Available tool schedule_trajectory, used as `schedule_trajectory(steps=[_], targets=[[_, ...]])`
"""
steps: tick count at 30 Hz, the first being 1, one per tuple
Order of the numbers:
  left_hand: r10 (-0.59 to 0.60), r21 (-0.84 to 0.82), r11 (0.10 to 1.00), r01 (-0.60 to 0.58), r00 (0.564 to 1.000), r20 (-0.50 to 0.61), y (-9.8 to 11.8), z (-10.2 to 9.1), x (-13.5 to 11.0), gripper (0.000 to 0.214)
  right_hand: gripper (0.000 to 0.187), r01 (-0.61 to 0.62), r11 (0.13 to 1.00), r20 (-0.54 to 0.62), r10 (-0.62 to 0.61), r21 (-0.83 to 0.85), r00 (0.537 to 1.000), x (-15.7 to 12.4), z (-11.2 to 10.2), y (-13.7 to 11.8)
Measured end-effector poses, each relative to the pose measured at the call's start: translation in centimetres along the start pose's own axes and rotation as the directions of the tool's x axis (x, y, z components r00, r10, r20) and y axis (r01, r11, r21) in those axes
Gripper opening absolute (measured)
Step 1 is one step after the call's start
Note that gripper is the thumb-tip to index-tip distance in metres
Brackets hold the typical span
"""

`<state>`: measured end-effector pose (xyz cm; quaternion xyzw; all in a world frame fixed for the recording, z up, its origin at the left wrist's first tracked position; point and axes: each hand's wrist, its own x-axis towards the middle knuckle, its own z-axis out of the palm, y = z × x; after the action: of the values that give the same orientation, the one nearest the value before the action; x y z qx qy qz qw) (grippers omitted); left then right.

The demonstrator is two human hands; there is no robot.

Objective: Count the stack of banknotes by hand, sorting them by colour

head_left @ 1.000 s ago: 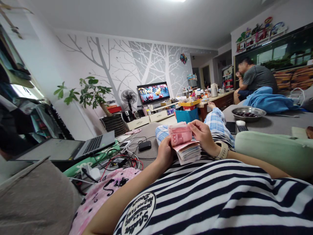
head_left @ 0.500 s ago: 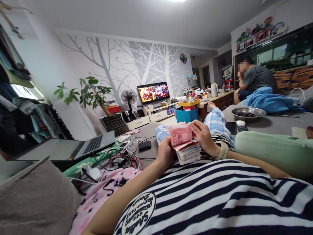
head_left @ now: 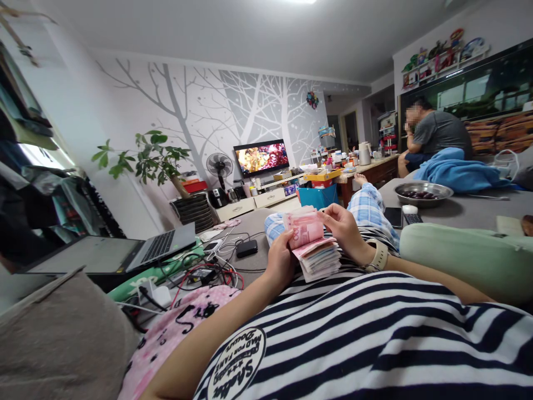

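Observation:
A thick wad of banknotes (head_left: 306,235) is folded over above my lap. Its upper notes are pink, and the lower half fans out in layered edges of paler notes. My left hand (head_left: 281,256) grips the wad from the left, thumb across the front; its other fingers are hidden behind the notes. At the upper right edge of the pink notes, my right hand (head_left: 346,229) is closed, with thumb and bent fingers on the note edges. A pale watch (head_left: 380,255) sits on my right wrist.
An open laptop (head_left: 160,247) and tangled cables (head_left: 208,272) lie to my left. On the right are a green cushion (head_left: 462,258), a phone (head_left: 393,218), a remote (head_left: 413,216) and a metal bowl (head_left: 423,194) of dark round fruit. A person (head_left: 441,133) sits farther back.
My right fingers have shifted slightly left along the top edge of the notes. The upper pink notes look more spread, and the wad has moved slightly left.

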<state>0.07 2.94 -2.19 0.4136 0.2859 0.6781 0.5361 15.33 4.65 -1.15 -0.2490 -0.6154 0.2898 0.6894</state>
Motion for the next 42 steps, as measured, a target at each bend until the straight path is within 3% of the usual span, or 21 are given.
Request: schedule_trajectory(steps=[4,13,19,32,42], targets=[[-0.019,-0.010,1.000,0.020,0.996,0.084,0.0,-0.1,0.0,0.017,0.041,-0.030,0.999,0.044,0.030,0.014,0.999,0.3,0.1,0.8],[-0.060,-0.091,0.994,0.063,0.997,0.043,0.0,0.4,0.0,0.023,0.032,0.069,0.997,0.045,-0.068,-0.024,0.997,-0.4,-0.1,-0.4],[0.039,0.037,0.999,-0.040,0.999,0.021,0.0,0.1,-0.1,0.016,0.028,0.115,0.993,0.061,-0.115,0.008,0.991,-0.5,-0.1,-0.5],[0.094,0.128,0.987,-0.098,0.995,0.040,-0.4,-0.5,0.2,0.013,0.024,0.095,0.994,0.055,-0.099,0.062,0.994,-0.7,-0.1,-0.5],[0.079,0.087,0.993,-0.081,0.996,0.028,-0.7,-0.6,0.6,0.010,0.025,0.071,0.995,0.057,-0.076,0.073,0.996,-0.8,-0.1,-0.8]])
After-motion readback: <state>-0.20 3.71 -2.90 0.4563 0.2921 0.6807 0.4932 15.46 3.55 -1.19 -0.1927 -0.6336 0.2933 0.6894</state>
